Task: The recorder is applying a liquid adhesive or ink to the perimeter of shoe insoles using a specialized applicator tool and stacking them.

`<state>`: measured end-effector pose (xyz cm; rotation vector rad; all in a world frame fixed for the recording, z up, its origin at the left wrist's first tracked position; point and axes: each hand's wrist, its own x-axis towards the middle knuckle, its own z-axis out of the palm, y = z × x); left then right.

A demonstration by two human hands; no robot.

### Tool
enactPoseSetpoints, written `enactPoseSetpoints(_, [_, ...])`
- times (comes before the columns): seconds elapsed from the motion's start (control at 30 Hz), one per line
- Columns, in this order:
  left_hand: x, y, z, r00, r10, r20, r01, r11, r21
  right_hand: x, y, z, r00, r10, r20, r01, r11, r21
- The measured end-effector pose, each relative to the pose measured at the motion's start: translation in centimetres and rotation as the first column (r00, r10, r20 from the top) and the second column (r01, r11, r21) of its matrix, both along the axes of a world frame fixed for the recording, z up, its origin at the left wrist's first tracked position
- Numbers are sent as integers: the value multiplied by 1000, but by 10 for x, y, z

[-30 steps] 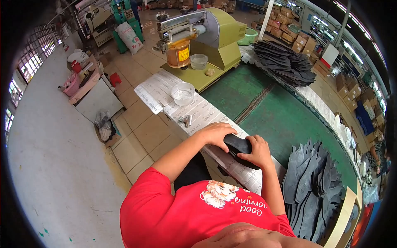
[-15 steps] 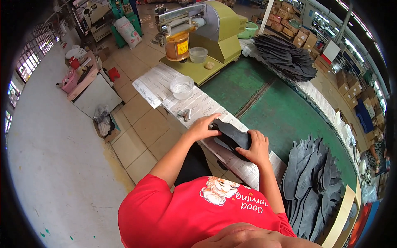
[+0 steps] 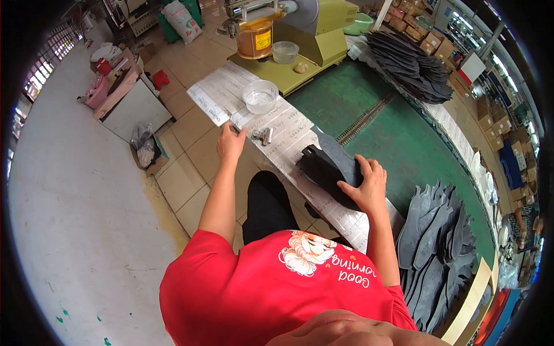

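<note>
My right hand (image 3: 370, 183) has its thumb and fingers around the near right end of a small stack of dark grey insole-shaped pieces (image 3: 328, 173). The upper piece (image 3: 336, 151) fans out toward the green belt. My left hand (image 3: 229, 143) is away from the stack, at the left edge of the paper-covered ledge (image 3: 288, 119). Its fingertips reach that edge, thumb and forefinger apart, with nothing visible in them. Small metal pieces (image 3: 265, 136) lie on the paper just right of it, below a clear round tub (image 3: 259, 97).
A green belt (image 3: 398, 135) runs beyond the ledge. On it rest a big pile of grey pieces (image 3: 435, 236) at right and a darker pile (image 3: 410, 66) at the far end. A yellow-green machine (image 3: 329, 43) with an amber pot (image 3: 254, 40) stands ahead.
My left hand has let go of the grey pieces and moved left to the ledge's edge. The stack has spread apart a little, and my right hand stays on it.
</note>
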<state>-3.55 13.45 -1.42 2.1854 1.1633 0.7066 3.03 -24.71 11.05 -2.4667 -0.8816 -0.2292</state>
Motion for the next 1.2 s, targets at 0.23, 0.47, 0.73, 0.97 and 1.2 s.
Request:
enactPoseSetpoints(0.23, [20,-9,-3,994,-96,-46,93,993,-74,4,0,-2,998,-66,23,65,995,75])
enactPoseSetpoints(0.47, [28,3,-41,955,-195,222,261,909,-325,-5,-9,12,986,-140,-93,160,948,274])
enactPoseSetpoints(0.73, [35,5,19,855,-148,497,347,876,-336,-22,-47,-4,797,211,-566,315,655,687])
enactPoseSetpoints(0.97, [92,38,67,856,-390,339,346,920,184,-47,-61,-14,587,467,-661,454,487,746])
enactPoseSetpoints(1.2, [125,43,61,914,-387,-121,404,896,185,-56,-66,-11,584,502,-638,470,431,770])
